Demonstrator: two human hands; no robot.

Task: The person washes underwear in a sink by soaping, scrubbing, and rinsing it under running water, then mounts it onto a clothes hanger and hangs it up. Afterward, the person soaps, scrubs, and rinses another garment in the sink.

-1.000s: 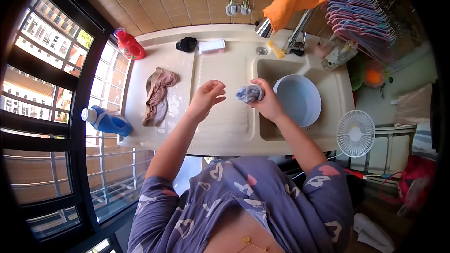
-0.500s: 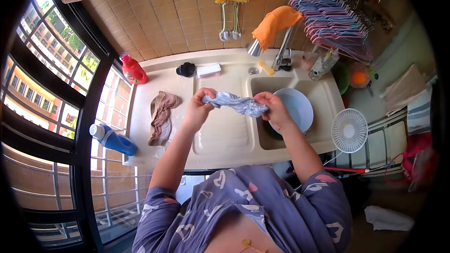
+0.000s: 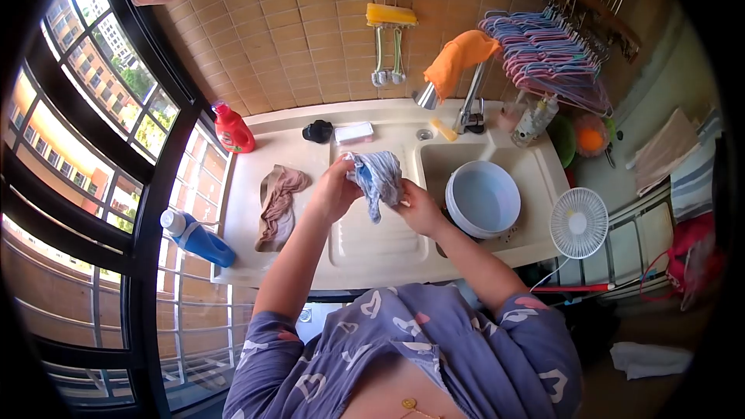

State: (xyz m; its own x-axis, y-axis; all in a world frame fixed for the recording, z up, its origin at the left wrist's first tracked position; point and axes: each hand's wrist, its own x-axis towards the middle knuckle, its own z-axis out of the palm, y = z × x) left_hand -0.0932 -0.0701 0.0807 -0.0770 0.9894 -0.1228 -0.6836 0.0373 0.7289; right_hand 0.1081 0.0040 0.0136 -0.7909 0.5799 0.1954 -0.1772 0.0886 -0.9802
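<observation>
**Striped cloth held up over the drainboard, its loose tail toward the patterned top**

The pale blue striped cloth is bunched between both hands, above the middle of the ribbed drainboard and left of the sink basin. Its long axis runs roughly from the wall side toward the person; the fuller part faces the tiled wall, while a narrow twisted end hangs lowest, between the hands.

The left hand pinches the cloth's upper left edge, thumb and fingers pressed together on it. The right hand has its fingers closed on the lower right edge – the fingertips are partly hidden in the folds.

On the right, the basin's rim passes beneath the right hand, and the bucket in the basin is near that hand but apart from it. On the left, a ridge divides the drainboard from the flat slab where the tan garment lies lengthwise, just beyond the left forearm. The drainboard runs on from below the cloth to the counter's front edge. Toward the wall, the white box and black item sit side by side, near the cloth's far end but clear of it.
</observation>
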